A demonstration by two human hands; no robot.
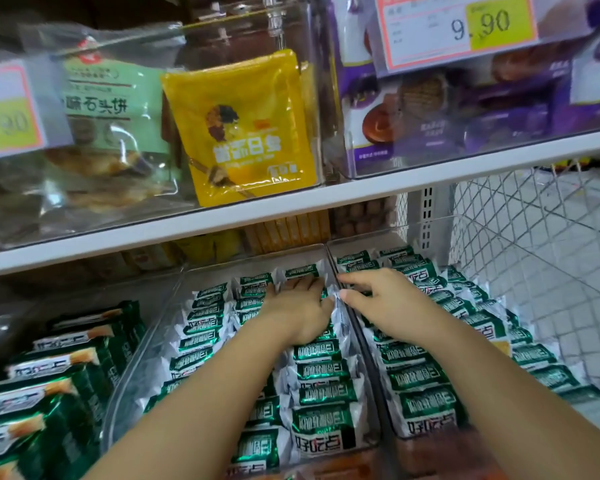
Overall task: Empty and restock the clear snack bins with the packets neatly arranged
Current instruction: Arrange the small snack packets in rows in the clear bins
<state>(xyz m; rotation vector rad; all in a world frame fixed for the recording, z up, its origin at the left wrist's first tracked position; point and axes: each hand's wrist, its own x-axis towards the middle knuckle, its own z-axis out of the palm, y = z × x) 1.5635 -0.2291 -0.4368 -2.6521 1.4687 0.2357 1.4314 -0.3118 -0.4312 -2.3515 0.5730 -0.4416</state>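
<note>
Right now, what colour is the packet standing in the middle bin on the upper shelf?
Yellow; the packet shows best in the head view.

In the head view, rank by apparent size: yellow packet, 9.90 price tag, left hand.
1. yellow packet
2. 9.90 price tag, cut off by the frame top
3. left hand, smallest, though depths differ

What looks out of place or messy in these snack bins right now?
The yellow packet on the upper shelf stands alone and leans askew. Below, the green packets in the middle bin lie in fairly even rows, though a few by the left hand seem tilted.
</note>
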